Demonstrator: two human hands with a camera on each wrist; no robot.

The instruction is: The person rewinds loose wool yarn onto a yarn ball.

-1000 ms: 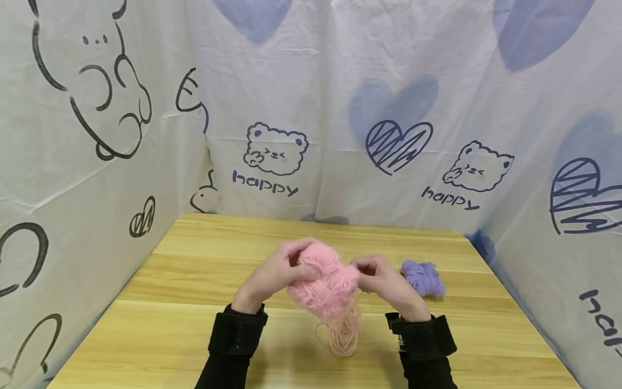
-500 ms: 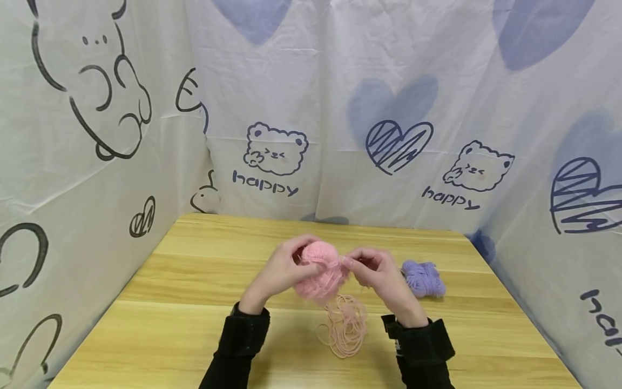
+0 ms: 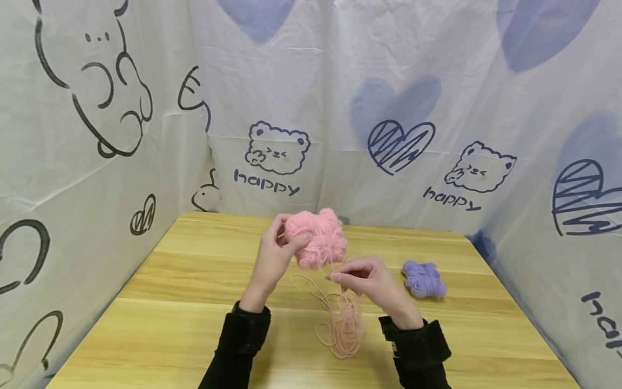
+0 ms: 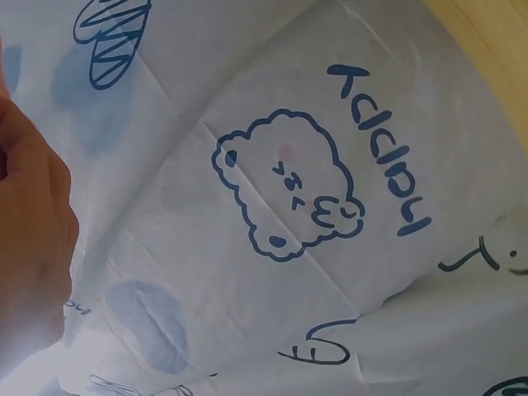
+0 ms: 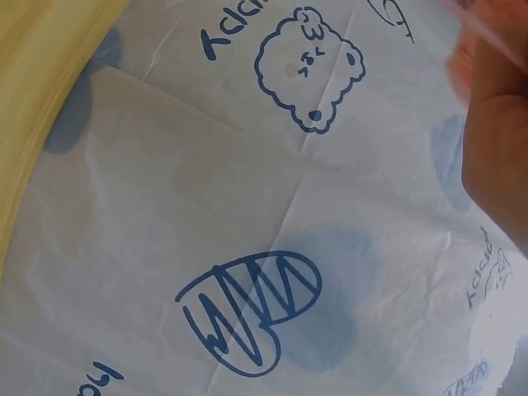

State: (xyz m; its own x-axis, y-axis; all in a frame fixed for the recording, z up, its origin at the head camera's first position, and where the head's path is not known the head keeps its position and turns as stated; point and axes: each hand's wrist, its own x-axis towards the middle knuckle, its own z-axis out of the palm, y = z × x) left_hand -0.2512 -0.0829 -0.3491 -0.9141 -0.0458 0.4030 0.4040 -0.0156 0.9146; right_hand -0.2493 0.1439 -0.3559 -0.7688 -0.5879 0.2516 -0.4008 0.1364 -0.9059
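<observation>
A fluffy pink ball of yarn (image 3: pixel 320 240) is held up above the table in my left hand (image 3: pixel 274 256), thumb across its front and fingers behind it. Below and to its right, my right hand (image 3: pixel 371 281) pinches a strand of the same yarn, which runs taut down from the ball. A loose tangle of pink yarn (image 3: pixel 347 324) lies on the table under the hands. In the left wrist view only the edge of the left hand (image 4: pixel 33 239) shows. The right wrist view catches part of the right hand (image 5: pixel 499 140), with blurred pink yarn beyond it.
A purple skein of yarn (image 3: pixel 424 279) lies on the wooden table (image 3: pixel 160 324), right of my right hand. White sheets (image 3: pixel 330 97) printed with hearts and bears close in the back and both sides.
The left hand has raised the ball of yarn and turned it. The right hand has drawn down and away from the ball with the strand. More of the loose yarn is visible.
</observation>
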